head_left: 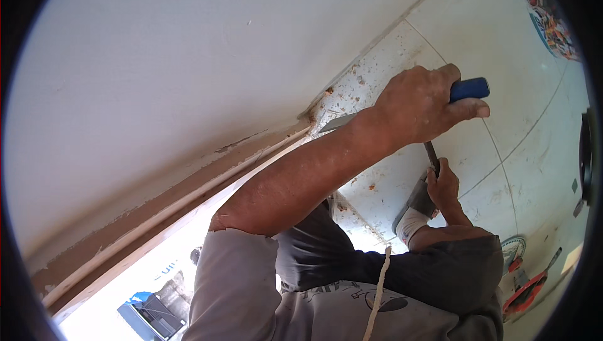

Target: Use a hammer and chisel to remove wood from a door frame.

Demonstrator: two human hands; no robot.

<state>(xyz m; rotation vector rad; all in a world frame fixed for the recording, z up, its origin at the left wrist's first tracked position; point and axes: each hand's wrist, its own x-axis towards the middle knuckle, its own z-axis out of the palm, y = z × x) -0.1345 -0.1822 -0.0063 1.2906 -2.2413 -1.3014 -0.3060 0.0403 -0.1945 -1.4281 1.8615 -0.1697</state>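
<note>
My left hand [418, 102] is closed around the blue handle [469, 90] of a chisel. Its flat metal blade [338, 122] shows beyond my forearm, with the tip close to the foot of the wooden door frame [151, 221], where it meets the wall. Lower and to the right, my right hand [444, 185] grips a tool's dark, narrow handle [431, 154]. The upper end of that tool is hidden behind my left hand, so I cannot tell its kind. Chips and dust lie on the tiles beside the frame's foot.
White floor tiles [490, 146] stretch rightward from the wall [144, 58]. A container of colourful small items [554, 30] stands at the far right. A red-and-black tool [526, 294] lies near right. A blue box [151, 316] is beyond the frame, lower left. A pale cord [378, 294] hangs before me.
</note>
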